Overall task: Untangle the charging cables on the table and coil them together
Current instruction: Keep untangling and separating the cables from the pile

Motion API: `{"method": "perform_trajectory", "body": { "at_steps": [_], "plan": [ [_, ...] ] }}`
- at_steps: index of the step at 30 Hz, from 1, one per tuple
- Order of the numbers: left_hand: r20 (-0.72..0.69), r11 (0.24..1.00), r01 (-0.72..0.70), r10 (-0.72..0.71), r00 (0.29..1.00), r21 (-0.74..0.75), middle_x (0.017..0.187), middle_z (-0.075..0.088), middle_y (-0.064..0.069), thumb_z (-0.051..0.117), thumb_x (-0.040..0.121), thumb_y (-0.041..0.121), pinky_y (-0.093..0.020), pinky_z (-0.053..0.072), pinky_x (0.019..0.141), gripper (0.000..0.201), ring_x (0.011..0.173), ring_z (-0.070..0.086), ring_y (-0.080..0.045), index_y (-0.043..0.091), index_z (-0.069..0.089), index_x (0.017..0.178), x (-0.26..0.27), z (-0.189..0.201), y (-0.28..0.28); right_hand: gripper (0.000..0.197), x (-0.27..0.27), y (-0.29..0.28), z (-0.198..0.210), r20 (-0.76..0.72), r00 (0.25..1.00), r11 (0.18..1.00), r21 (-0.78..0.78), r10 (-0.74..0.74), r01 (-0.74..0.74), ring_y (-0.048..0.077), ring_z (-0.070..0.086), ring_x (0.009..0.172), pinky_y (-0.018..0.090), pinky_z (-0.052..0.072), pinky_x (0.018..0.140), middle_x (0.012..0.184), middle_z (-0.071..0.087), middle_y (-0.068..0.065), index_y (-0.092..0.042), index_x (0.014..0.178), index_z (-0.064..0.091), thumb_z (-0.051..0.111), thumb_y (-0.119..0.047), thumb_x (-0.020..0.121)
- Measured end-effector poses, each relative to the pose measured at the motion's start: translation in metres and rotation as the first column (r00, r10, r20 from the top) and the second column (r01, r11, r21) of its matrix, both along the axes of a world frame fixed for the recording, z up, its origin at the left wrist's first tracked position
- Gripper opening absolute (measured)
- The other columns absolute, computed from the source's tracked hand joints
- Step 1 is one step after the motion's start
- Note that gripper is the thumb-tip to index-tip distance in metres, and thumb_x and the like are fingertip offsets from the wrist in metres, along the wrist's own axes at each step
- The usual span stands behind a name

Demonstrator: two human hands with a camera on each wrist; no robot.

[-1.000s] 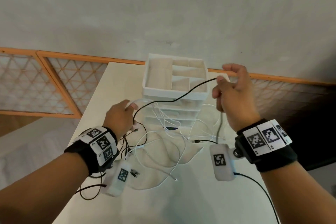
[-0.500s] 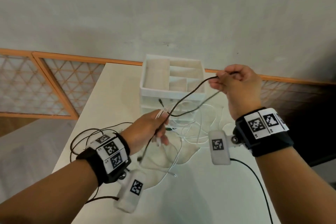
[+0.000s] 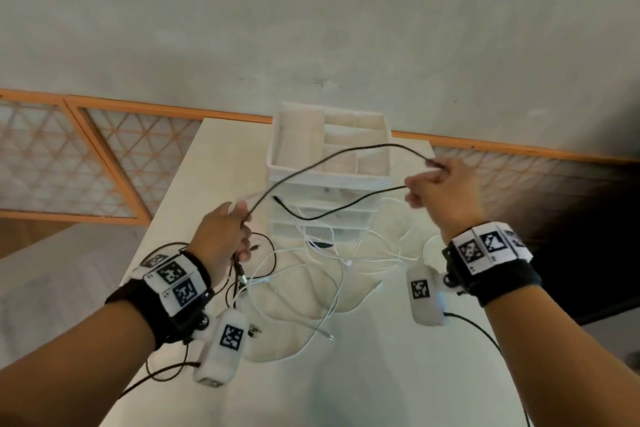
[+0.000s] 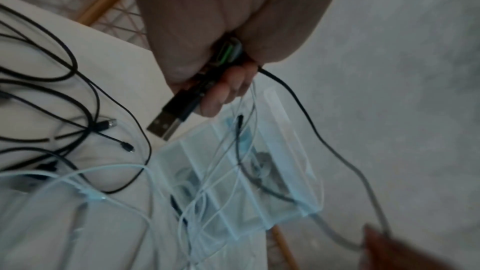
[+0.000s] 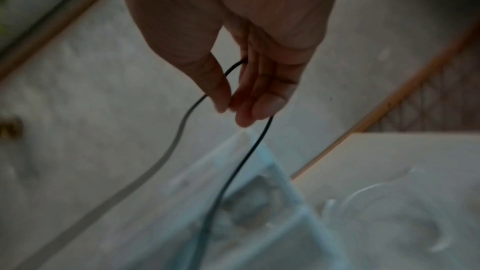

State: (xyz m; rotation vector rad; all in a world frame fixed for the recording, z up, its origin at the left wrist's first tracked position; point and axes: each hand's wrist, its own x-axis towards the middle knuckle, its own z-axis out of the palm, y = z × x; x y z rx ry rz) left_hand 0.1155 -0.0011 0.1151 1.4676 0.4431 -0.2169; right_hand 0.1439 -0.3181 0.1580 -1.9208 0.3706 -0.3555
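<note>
A thin black cable (image 3: 325, 159) arcs through the air between my two hands, above the table. My left hand (image 3: 225, 232) grips its USB plug end (image 4: 168, 122) together with some white strands. My right hand (image 3: 440, 191) pinches the black cable (image 5: 249, 151) between thumb and fingers, and a second length hangs back from it with a loose plug tip (image 3: 277, 199). Several white cables (image 3: 332, 263) lie tangled on the table (image 3: 346, 374) below. More black cable loops (image 4: 64, 93) lie at the left.
A white drawer organiser (image 3: 329, 163) with open top compartments stands at the table's far middle, right behind the raised cable. A wooden lattice rail (image 3: 104, 163) runs along the wall behind. The table's left edge lies close beside my left forearm.
My right hand has drawn right and slightly down, stretching the black cable into a longer arc. My left hand has lifted toward the organiser, still holding its end.
</note>
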Motion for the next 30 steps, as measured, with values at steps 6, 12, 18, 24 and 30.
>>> {"method": "perform_trajectory", "body": {
  "at_steps": [6, 12, 18, 24, 30],
  "plan": [
    [0.066, 0.991, -0.106, 0.111, 0.992, -0.076, 0.054, 0.032, 0.002, 0.042, 0.105, 0.031, -0.023, 0.028, 0.043, 0.030, 0.041, 0.028, -0.012, 0.014, 0.047, 0.080, 0.012, 0.013, 0.015, 0.061, -0.019, -0.047, -0.054, -0.556, 0.803, 0.970, -0.222, -0.213, 0.104, 0.027, 0.062, 0.045, 0.036, 0.053, 0.052, 0.054, 0.062, 0.008, -0.003, 0.080, 0.063, 0.048, -0.061, 0.094],
    [0.045, 0.988, -0.047, 0.041, 0.998, 0.148, 0.058, 0.037, -0.002, 0.040, 0.106, 0.029, -0.025, 0.030, 0.043, 0.030, 0.044, 0.031, -0.015, 0.011, 0.050, 0.083, 0.009, -0.005, 0.007, 0.052, -0.013, -0.041, -0.033, -0.306, 0.921, 0.850, 0.390, -0.243, 0.354, 0.011, 0.043, 0.027, 0.025, 0.039, 0.048, 0.063, 0.057, 0.007, -0.015, 0.071, 0.045, 0.036, -0.054, 0.104],
    [0.003, 0.987, 0.096, -0.097, 0.995, 0.125, 0.058, 0.035, -0.003, 0.044, 0.105, 0.026, -0.022, 0.030, 0.040, 0.026, 0.041, 0.029, -0.013, 0.009, 0.052, 0.087, 0.004, 0.001, 0.004, 0.044, -0.010, -0.040, -0.009, -0.029, 0.991, 0.964, 0.229, -0.132, 0.135, 0.020, 0.058, 0.050, 0.034, 0.050, 0.054, 0.089, 0.072, 0.009, -0.008, 0.096, 0.056, 0.038, -0.047, 0.105],
    [0.021, 0.985, 0.034, -0.038, 0.999, 0.171, 0.053, 0.037, 0.000, 0.044, 0.104, 0.026, -0.020, 0.031, 0.038, 0.027, 0.037, 0.029, -0.011, 0.009, 0.053, 0.085, 0.009, 0.006, 0.014, 0.038, -0.018, -0.033, -0.002, 0.109, 0.978, 0.972, 0.174, -0.179, 0.158, 0.014, 0.052, 0.043, 0.031, 0.044, 0.051, 0.072, 0.063, 0.006, -0.014, 0.081, 0.054, 0.041, -0.041, 0.105],
    [0.072, 0.988, -0.037, 0.027, 0.997, 0.149, 0.059, 0.038, -0.003, 0.043, 0.105, 0.027, -0.023, 0.033, 0.041, 0.028, 0.041, 0.032, -0.013, 0.010, 0.054, 0.086, 0.009, 0.002, 0.013, 0.072, -0.014, -0.025, 0.012, -0.098, 0.970, 0.940, -0.283, -0.224, 0.189, 0.036, 0.062, 0.083, 0.040, 0.044, 0.077, 0.086, 0.068, 0.016, -0.010, 0.085, 0.069, 0.019, -0.059, 0.102]
  ]
}}
